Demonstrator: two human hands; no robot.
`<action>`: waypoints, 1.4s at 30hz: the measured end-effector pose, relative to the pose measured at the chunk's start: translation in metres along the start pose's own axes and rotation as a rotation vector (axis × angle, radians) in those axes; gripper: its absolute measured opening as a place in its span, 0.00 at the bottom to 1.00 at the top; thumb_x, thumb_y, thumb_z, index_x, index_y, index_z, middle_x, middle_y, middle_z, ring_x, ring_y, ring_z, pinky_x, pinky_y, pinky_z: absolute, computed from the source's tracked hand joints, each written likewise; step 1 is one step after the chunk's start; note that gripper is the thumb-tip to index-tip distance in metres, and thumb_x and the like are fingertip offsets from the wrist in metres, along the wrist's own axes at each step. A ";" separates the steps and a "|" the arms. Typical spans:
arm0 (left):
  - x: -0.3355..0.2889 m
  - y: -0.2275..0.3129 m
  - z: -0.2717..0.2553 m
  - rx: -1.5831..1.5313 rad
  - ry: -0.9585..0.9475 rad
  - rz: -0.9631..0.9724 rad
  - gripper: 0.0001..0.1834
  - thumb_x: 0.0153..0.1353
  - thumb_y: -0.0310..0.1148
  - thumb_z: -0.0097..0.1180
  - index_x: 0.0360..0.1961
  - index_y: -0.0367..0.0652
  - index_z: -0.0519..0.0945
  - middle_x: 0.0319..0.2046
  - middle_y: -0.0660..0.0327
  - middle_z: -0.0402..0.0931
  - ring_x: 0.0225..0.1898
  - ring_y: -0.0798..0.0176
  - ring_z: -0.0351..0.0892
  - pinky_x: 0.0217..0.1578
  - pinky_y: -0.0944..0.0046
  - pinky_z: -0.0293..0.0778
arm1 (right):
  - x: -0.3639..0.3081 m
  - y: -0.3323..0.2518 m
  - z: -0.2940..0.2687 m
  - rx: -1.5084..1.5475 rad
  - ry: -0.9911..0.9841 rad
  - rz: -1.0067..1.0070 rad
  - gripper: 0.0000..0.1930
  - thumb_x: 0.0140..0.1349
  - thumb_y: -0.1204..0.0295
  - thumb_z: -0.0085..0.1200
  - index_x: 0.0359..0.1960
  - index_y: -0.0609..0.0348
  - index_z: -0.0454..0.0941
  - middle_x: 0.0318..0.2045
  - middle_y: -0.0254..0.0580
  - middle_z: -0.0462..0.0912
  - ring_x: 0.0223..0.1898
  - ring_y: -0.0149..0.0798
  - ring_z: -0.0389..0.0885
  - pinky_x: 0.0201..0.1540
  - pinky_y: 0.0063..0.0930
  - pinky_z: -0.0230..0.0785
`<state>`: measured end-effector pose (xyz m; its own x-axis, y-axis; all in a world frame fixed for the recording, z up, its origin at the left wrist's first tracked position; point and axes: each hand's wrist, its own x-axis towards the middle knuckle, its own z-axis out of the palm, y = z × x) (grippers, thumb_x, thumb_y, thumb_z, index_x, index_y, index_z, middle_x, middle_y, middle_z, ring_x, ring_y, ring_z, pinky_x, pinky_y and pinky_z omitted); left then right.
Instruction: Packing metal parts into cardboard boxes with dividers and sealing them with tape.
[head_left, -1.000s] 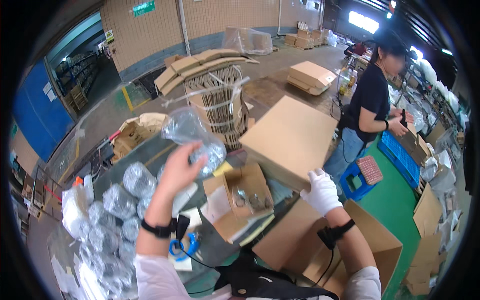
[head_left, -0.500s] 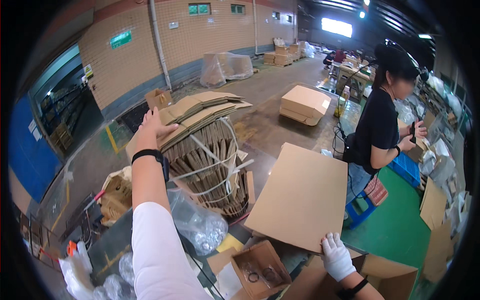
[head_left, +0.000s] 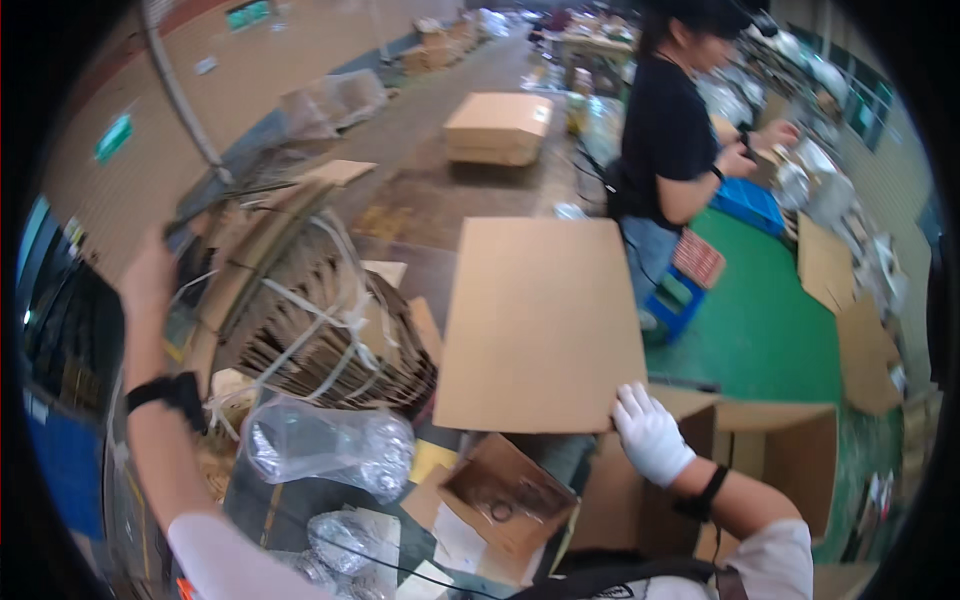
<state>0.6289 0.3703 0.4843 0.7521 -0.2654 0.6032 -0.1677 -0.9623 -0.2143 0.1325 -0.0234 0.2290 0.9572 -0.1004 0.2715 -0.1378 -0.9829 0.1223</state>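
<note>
My right hand [head_left: 652, 437], in a white glove, grips the near right corner of a flat brown cardboard sheet [head_left: 540, 325]. The sheet lies level in front of me. At the left, my bare left hand [head_left: 150, 275] is at the edge of some folded cardboard pieces [head_left: 265, 235], which tilt on top of a strapped bundle. Motion smears its fingers, so their grip is unclear. White straps bind the bundle of folded cardboard [head_left: 320, 335] beneath. Close to my right forearm stands an open large carton [head_left: 775, 450].
A small open box [head_left: 510, 500] with dark rings in it sits below the sheet. Clear plastic bags [head_left: 335, 445] lie beside it. A person [head_left: 670, 130] in black stands at the right, near a blue stool [head_left: 680, 305]. A closed carton [head_left: 498, 130] rests farther back.
The view has turned, and the carton and person appear farther left. My left hand has shifted left, with the folded cardboard tilting more steeply. My right hand keeps the sheet's corner.
</note>
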 end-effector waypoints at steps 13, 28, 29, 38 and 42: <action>-0.177 -0.089 -0.197 -1.057 0.039 -0.111 0.26 0.71 0.40 0.46 0.64 0.37 0.65 0.60 0.55 0.68 0.58 0.62 0.70 0.57 0.65 0.66 | -0.033 0.058 -0.067 0.175 0.564 -0.131 0.09 0.47 0.76 0.54 0.32 0.55 0.74 0.35 0.38 0.78 0.37 0.42 0.78 0.34 0.33 0.73; -0.518 0.098 -0.309 -1.461 -0.178 -0.700 0.17 0.68 0.41 0.48 0.46 0.35 0.72 0.40 0.57 0.75 0.40 0.65 0.78 0.38 0.65 0.76 | -0.075 0.102 0.019 1.625 -0.210 0.876 0.22 0.57 0.60 0.62 0.42 0.71 0.78 0.30 0.49 0.84 0.28 0.40 0.83 0.33 0.33 0.74; -0.528 0.106 -0.307 -1.487 -0.156 -0.745 0.17 0.68 0.40 0.48 0.48 0.35 0.71 0.41 0.57 0.76 0.40 0.64 0.79 0.38 0.65 0.76 | -0.072 0.094 0.013 1.498 -0.243 0.880 0.24 0.55 0.58 0.64 0.41 0.71 0.78 0.29 0.49 0.84 0.28 0.38 0.83 0.32 0.32 0.74; -0.541 0.125 -0.246 -1.713 -0.241 -0.641 0.21 0.69 0.37 0.47 0.57 0.34 0.67 0.49 0.55 0.74 0.48 0.62 0.77 0.48 0.63 0.74 | -0.064 0.081 0.005 1.259 -0.179 1.018 0.17 0.53 0.65 0.67 0.19 0.66 0.78 0.16 0.43 0.77 0.15 0.35 0.73 0.19 0.32 0.62; -0.530 0.121 -0.214 -1.756 -0.307 -0.593 0.22 0.69 0.36 0.47 0.58 0.34 0.66 0.50 0.54 0.74 0.49 0.61 0.76 0.48 0.64 0.74 | -0.065 0.085 0.024 1.049 -0.167 0.856 0.15 0.54 0.64 0.65 0.23 0.66 0.79 0.17 0.39 0.77 0.18 0.33 0.73 0.20 0.30 0.62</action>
<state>0.0738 0.3813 0.3034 0.9896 -0.0915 0.1105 -0.1037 0.0763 0.9917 0.0648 -0.1038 0.1990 0.6997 -0.6760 -0.2312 -0.5135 -0.2508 -0.8206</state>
